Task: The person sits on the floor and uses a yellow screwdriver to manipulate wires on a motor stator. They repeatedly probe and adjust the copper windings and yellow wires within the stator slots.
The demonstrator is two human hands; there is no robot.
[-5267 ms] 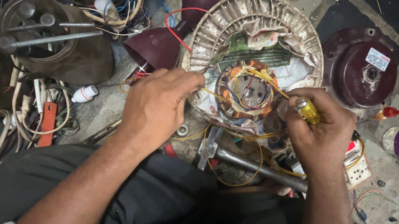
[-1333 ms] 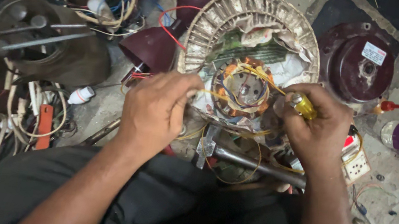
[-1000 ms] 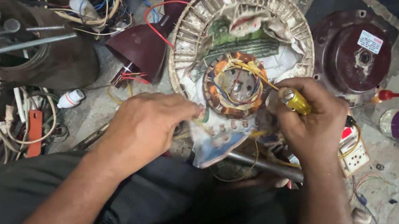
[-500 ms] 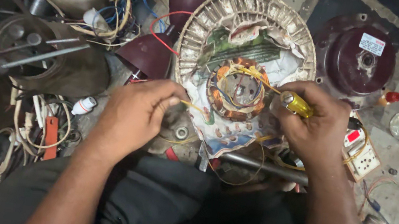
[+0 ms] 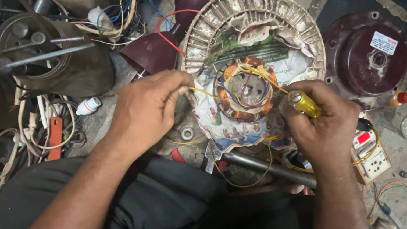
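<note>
**Pulling a yellow wire clear of the copper coil**

Pinching the yellow wire between thumb and fingertips of the left hand, closed around it, just left of the copper coil. Gripping a yellow-handled screwdriver in the right hand, fist closed, tip hidden behind the fingers on the coil's right side. Coil sitting between both hands, on crumpled printed paper inside the round ribbed metal housing.

Judging the step: keeping tension on the wire light and steady, drawing it along its own line rather than across the windings, so the thin enamel is not getting scraped. Bracing the right wrist low, letting the screwdriver only steady or lift, never pry. Watching the steel rod lying below the right hand, and the loose yellow loops beside it, for snagging.
</note>
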